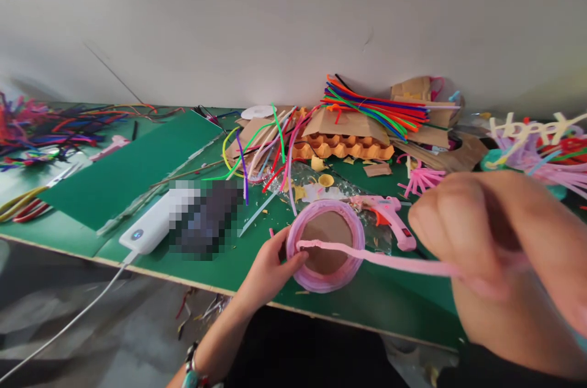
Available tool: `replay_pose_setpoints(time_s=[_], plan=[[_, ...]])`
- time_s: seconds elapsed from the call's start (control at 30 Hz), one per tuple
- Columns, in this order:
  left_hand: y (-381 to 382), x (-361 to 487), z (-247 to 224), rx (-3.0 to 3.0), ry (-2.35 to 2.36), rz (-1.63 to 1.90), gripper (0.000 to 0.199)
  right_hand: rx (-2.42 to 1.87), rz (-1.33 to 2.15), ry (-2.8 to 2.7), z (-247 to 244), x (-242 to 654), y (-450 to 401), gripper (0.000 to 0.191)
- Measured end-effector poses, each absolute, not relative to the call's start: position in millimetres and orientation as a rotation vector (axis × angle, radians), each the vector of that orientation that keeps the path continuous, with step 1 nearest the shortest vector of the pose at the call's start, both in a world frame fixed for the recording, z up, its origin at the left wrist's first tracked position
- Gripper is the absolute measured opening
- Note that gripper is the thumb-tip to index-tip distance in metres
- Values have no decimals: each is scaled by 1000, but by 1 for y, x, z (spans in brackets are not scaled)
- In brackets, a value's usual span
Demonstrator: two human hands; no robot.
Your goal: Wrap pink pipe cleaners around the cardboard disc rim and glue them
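Note:
My left hand (280, 263) is closed on the left rim of a round basket-like ring (353, 229) wrapped in pink and lilac pipe cleaners, with a brown cardboard base (328, 226) inside. A pink pipe cleaner (403, 262) runs from the ring's left inner edge, across its opening, to the right. My right hand (472, 229), large and close to the camera, has its fingers closed on that pipe cleaner. Just behind the ring lies a pink glue gun (392, 217) with an orange trigger.
A white power bank (149, 229) with a cable and a pixelated dark object (208, 217) lie left. Farther left are a green sheet (137, 168) and scissors (34, 201). Behind stand an orange egg tray (343, 148) and bundled pipe cleaners (371, 107). Pipe-cleaner flowers (536, 143) are right.

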State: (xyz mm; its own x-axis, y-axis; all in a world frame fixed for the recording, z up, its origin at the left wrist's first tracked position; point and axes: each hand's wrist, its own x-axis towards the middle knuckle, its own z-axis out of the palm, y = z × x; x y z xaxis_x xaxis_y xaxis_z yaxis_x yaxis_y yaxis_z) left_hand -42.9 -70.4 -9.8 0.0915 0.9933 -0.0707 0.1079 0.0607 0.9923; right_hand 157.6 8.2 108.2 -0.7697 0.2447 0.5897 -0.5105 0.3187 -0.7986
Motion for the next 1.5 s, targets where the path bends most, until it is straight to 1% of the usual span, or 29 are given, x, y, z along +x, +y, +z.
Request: replay_pose_setpoints(time_s=[0.03, 0.07, 0.17, 0.27, 0.37, 0.5, 0.7, 0.83, 1.07, 1.17, 1.27, 1.37, 1.5], plan=[[-71, -43, -10, 1260, 1253, 1050, 43, 302, 1478, -1933, 110, 155, 12, 36], [-71, -42, -11, 1235, 1272, 1065, 47, 277, 1448, -1888, 111, 152, 16, 30], [-71, -41, -11, 1178, 1360, 1095, 55, -41, 1349, -1727, 109, 147, 21, 17], [-70, -41, -10, 1205, 1417, 1076, 51, -246, 1227, -1621, 106, 146, 23, 14], [-69, -40, -9, 1272, 1402, 1004, 45, -387, 1106, -1637, 103, 147, 27, 16], [-65, -37, -11, 1288, 1431, 973, 42, -480, 1048, -1657, 100, 145, 31, 20], [-58, -35, -19, 1226, 1422, 1057, 39, -432, 1119, -1616, 95, 136, 25, 19], [-52, -34, -23, 1231, 1435, 1104, 36, -409, 1225, -1588, 92, 130, 18, 19], [-45, -28, -24, 1190, 1438, 1029, 34, -270, 1408, -1578, 88, 123, 12, 19], [-44, -29, -23, 1253, 1423, 997, 34, -242, 1407, -1606, 86, 124, 14, 20], [-45, -38, -19, 1384, 1450, 894, 38, -319, 1318, -1735, 86, 128, 20, 23], [-41, -59, -9, 1603, 1613, 840, 42, -513, 1205, -1908, 86, 131, 24, 21], [-16, -100, 17, 1914, 2170, 720, 31, -711, 1217, -2018, 84, 134, 29, 19]])
